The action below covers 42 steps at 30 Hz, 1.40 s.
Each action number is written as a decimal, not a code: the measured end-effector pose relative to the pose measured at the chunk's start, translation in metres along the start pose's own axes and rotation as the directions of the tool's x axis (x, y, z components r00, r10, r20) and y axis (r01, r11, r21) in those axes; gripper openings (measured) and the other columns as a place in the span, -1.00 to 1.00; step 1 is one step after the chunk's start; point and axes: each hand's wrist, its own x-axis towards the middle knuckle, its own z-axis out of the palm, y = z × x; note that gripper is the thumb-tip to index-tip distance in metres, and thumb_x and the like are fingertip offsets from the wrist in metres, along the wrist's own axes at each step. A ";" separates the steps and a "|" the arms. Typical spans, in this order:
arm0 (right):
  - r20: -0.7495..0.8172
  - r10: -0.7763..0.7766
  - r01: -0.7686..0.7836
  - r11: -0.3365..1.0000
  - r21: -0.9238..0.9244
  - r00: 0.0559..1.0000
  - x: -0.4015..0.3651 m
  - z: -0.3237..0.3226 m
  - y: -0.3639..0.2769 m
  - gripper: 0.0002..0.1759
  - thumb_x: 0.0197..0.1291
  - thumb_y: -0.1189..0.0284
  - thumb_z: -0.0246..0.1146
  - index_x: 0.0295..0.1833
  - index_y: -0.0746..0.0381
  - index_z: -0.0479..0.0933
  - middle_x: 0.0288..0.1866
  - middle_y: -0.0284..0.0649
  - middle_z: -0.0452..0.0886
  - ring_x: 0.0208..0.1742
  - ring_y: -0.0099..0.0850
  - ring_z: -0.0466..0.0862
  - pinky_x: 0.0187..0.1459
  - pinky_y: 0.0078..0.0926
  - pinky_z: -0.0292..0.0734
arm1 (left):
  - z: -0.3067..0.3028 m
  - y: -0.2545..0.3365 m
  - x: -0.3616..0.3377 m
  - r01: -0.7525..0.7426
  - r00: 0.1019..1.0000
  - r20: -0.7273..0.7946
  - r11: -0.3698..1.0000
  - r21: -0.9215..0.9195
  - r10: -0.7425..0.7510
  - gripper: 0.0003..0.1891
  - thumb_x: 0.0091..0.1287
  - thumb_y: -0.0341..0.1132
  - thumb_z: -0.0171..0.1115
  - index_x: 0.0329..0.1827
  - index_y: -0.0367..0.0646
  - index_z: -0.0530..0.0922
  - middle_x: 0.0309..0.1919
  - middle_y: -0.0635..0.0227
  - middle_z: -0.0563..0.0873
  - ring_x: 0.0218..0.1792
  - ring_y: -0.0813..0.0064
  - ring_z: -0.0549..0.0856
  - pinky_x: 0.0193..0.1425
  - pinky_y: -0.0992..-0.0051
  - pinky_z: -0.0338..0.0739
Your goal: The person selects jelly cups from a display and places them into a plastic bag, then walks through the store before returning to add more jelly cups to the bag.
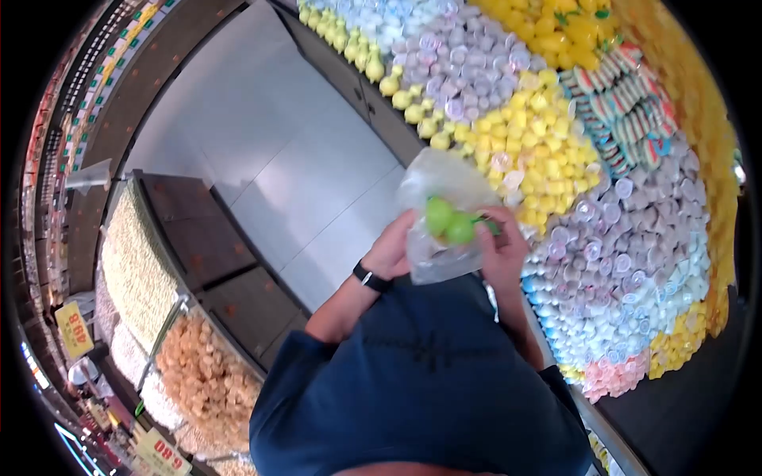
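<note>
A clear plastic bag (435,173) is held up in front of my chest. Two bright green, round, fruit-shaped pieces (449,222) with darker green leafy ends show at its middle. My left hand (394,247), with a black band on its wrist, grips the bag's left side, its fingertips partly hidden by the plastic. On the other side, my right hand (503,247) has its thumb and fingers closed around the leafy end of the right green piece, overlapping the bag's edge.
To the right, a display holds heaps of yellow cups (530,143), grey-purple cups (611,238) and striped packs (623,107). Bins at the left hold brown pieces (208,377) and pale grains (136,262), with yellow price signs (74,329). A grey tiled floor (270,166) runs between.
</note>
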 end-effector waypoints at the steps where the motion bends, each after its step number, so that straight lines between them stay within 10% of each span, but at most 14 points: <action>1: 0.006 -0.065 0.066 0.990 -0.127 0.998 0.007 0.009 0.000 -0.75 0.17 0.60 0.23 -0.01 0.29 0.53 -0.15 -0.20 0.56 -0.14 -0.41 0.59 -0.02 -0.46 0.50 | -0.003 0.009 0.000 0.002 0.996 0.091 0.999 -0.046 0.002 -0.56 0.51 -0.13 -0.06 0.31 -0.22 0.38 0.15 0.20 0.59 0.11 0.33 0.63 0.23 0.30 0.53; 2: 0.059 -0.084 0.097 0.954 -0.285 0.995 0.012 0.018 -0.003 -0.76 0.20 0.62 0.18 0.00 0.30 0.52 -0.15 -0.22 0.57 -0.04 -0.44 0.57 0.03 -0.52 0.48 | 0.032 0.017 -0.019 -0.296 0.936 0.071 0.663 0.688 0.345 -0.56 0.51 -0.13 -0.07 0.31 -0.21 0.38 0.15 0.21 0.60 0.13 0.33 0.62 0.25 0.27 0.52; 3: 0.082 -0.026 0.056 0.918 -0.392 0.996 0.017 0.028 -0.018 -0.79 0.17 0.56 0.22 -0.05 0.27 0.55 -0.18 -0.20 0.57 -0.08 -0.40 0.59 -0.02 -0.47 0.52 | 0.010 0.023 -0.016 -0.064 0.992 -0.103 0.994 0.085 0.072 -0.55 0.51 -0.10 -0.10 0.32 -0.19 0.39 0.16 0.20 0.60 0.15 0.32 0.61 0.27 0.24 0.49; 8: 0.169 -0.137 0.171 0.962 -0.211 0.976 0.046 0.065 -0.024 -0.80 0.18 0.52 0.30 -0.07 0.28 0.53 -0.17 -0.24 0.54 -0.22 -0.47 0.63 -0.33 -0.60 0.57 | -0.007 0.049 -0.013 -0.115 0.954 -0.270 0.990 0.076 0.132 -0.55 0.47 -0.04 -0.12 0.24 -0.14 0.45 0.12 0.20 0.61 0.10 0.27 0.62 0.20 0.20 0.53; 42: -0.025 -0.082 0.080 0.993 -0.085 0.996 0.162 -0.026 -0.003 -0.81 0.22 0.48 0.27 -0.06 0.25 0.51 -0.17 -0.24 0.53 -0.23 -0.43 0.58 -0.27 -0.55 0.50 | 0.040 0.089 0.166 0.125 0.980 -0.183 0.951 0.283 -0.074 -0.56 0.49 -0.10 -0.05 0.30 -0.16 0.39 0.14 0.14 0.57 0.11 0.23 0.60 0.18 0.21 0.54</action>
